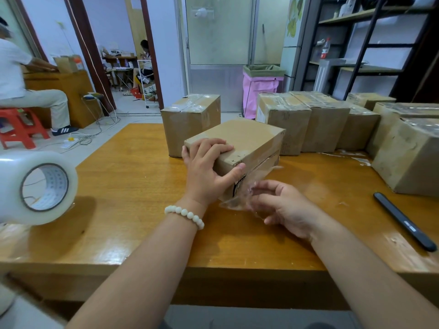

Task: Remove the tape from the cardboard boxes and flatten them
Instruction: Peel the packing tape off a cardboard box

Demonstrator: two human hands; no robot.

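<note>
Gripping box mid bench with left hand; pinching clear tape peeled off its near end with right hand.

I see a wooden table standing on a pale tiled floor. Straight ahead, a frosted glass door sits beside a white wall, with a pink-lined bin in front. Black shelving fills my right. On my left are an open doorway and a red stool.
</note>
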